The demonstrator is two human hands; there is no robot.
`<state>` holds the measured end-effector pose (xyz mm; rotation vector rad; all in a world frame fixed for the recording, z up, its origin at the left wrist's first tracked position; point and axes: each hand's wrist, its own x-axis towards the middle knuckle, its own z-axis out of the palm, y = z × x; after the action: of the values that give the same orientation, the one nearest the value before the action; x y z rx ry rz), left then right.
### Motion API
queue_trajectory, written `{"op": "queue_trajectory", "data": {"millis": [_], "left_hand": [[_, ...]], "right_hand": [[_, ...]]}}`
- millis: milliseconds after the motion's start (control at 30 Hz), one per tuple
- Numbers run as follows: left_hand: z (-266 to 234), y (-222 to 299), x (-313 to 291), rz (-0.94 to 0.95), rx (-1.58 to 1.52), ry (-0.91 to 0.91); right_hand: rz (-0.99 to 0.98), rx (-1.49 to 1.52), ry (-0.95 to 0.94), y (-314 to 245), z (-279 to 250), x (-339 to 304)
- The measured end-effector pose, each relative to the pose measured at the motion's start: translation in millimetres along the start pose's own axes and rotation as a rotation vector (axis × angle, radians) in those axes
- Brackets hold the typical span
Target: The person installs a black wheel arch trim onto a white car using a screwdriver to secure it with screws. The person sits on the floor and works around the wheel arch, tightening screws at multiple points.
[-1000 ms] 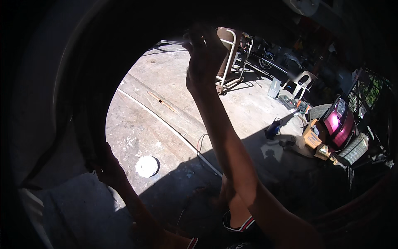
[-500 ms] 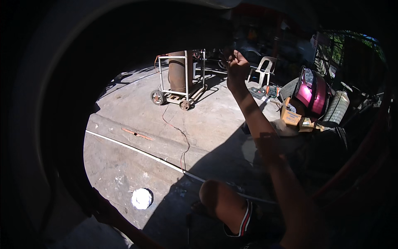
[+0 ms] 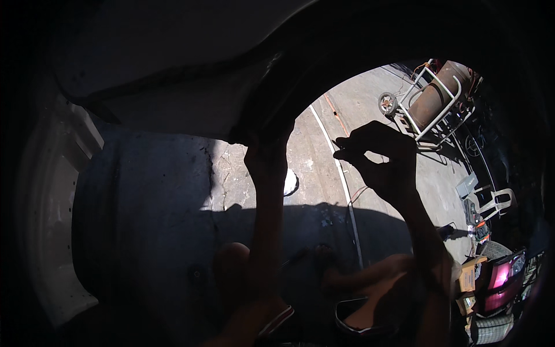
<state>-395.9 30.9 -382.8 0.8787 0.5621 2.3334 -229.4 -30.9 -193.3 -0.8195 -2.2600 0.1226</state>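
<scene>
Both forearms raised in silhouette, left hand [image 3: 267, 159] overhead, right hand [image 3: 383, 155] in pinched grip

Dark curved panel edge [image 3: 272, 115] overhead, in shadow, gripped from below

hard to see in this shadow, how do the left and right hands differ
The left hand reaches straight up against the dark curved edge overhead; the right hand is out in front of the sunlit concrete floor. The right hand pinches a small thin thing; whatever the left holds is hidden. Both show as dark silhouettes.
</scene>
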Motion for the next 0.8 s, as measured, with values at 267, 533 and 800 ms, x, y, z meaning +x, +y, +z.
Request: {"op": "queue_trajectory", "data": {"millis": [267,533,800], "left_hand": [[-11.0,9.1,2.3,-0.335,-0.344,0.121],[-18.6,-38.9,-3.8,-0.616,-2.007,-0.031],[-7.3,-29.4,-2.3,-0.443,-1.471,0.03]], "right_hand": [[-0.527,-0.226,0.224,8.2,124.8,42.0],[-0.554,-0.442,0.268,4.1,144.5,48.7],[-0.523,-0.54,0.091,-18.7,139.5,61.0]]}}
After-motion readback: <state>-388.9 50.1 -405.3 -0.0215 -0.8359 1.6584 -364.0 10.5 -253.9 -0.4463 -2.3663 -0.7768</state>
